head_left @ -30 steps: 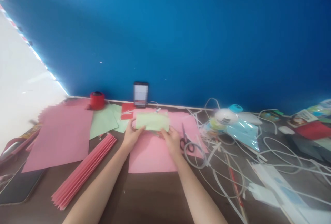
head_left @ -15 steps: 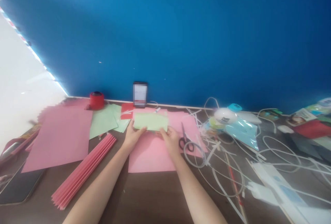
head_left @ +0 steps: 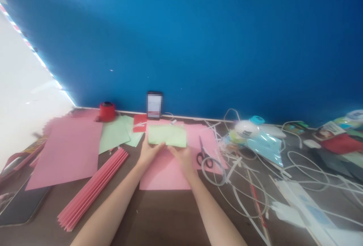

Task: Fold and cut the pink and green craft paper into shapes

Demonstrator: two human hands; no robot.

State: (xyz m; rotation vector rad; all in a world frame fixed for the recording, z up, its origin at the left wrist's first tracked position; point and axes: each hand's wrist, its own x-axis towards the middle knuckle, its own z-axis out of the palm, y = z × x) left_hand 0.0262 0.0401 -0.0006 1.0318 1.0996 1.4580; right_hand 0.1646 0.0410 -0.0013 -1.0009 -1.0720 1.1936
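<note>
Both hands hold a light green sheet of paper along its near edge, above pink sheets of paper on the table. My left hand grips its left side, thumb along the bottom edge. At the lower right, my right hand has its fingers closed on the paper, partly behind it and slightly blurred. A pair of scissors with dark handles rests on the pink paper, right of my right hand. To the left of my left forearm lies a pink pleated paper strip.
A red tape roll and green sheets sit at the back left. A phone leans on the blue wall. White cables, a power strip and a light blue packet crowd the right. Another phone lies front left.
The green paper has come slightly nearer and its lower edge has tilted. My hands have shifted with it, the right thumb moving left along that edge.
</note>
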